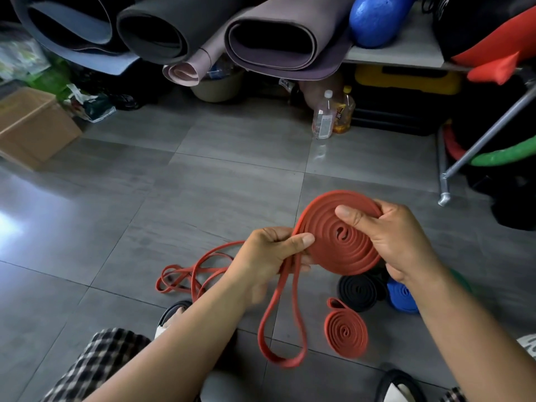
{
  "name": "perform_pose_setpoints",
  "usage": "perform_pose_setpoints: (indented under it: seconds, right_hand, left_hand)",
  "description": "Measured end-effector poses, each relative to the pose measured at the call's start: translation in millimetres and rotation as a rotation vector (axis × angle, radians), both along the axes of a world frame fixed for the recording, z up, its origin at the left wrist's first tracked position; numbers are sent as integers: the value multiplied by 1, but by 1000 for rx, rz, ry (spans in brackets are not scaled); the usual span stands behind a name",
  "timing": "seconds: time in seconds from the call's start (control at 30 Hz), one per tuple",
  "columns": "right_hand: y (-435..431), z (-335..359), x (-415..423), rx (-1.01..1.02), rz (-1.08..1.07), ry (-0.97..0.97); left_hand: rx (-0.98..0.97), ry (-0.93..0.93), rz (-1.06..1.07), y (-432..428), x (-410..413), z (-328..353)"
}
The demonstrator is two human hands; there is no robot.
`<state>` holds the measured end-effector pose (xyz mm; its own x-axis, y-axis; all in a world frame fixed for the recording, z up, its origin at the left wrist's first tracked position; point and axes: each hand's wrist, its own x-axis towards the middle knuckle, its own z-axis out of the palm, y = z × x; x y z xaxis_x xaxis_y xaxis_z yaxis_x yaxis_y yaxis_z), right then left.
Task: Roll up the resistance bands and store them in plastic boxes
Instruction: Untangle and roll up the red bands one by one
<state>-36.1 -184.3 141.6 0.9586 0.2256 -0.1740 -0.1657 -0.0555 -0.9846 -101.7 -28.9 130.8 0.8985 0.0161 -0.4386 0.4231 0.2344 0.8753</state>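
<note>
A red resistance band (345,245) is wound into a flat spiral held above the floor. My right hand (397,236) grips the coil's right side, thumb pressed on its face. My left hand (272,250) pinches the coil's left edge, where the loose tail hangs down in a long loop (282,329). On the floor below lie a finished red roll (346,333), a black roll (359,290) and a blue roll (401,297). An unrolled red band (188,277) lies tangled to the left. No plastic box is visible.
Rolled yoga mats (272,39) and a blue ball (377,18) fill a shelf ahead. Two bottles (333,114), a cardboard box (32,126) and a metal stand leg (446,181) stand on the grey tile floor. My sandalled feet (171,317) are near the bottom.
</note>
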Motion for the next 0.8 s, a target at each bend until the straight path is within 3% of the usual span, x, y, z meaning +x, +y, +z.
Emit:
perform_pose_setpoints:
  seconds: [0.17,0.27,0.4,0.57,0.7,0.8]
  right_hand:
    - [11,-5,-8,109,-184,60]
    - [20,-13,-15,146,-320,111]
    - [30,-19,-29,388,-444,262]
    - [17,-20,-19,242,-114,201]
    - [-7,-7,2,-361,265,-147]
    - [-9,-5,-1,-341,461,-27]
  left_hand:
    - [-166,10,118,-15,-4,-10]
    - [-377,7,186,-21,-5,-8]
    - [-537,-6,228,-23,-7,-5]
    - [-307,-26,209,-8,-1,-6]
    - [115,-92,-13,4,3,-5]
    - [236,-82,-103,2,0,-10]
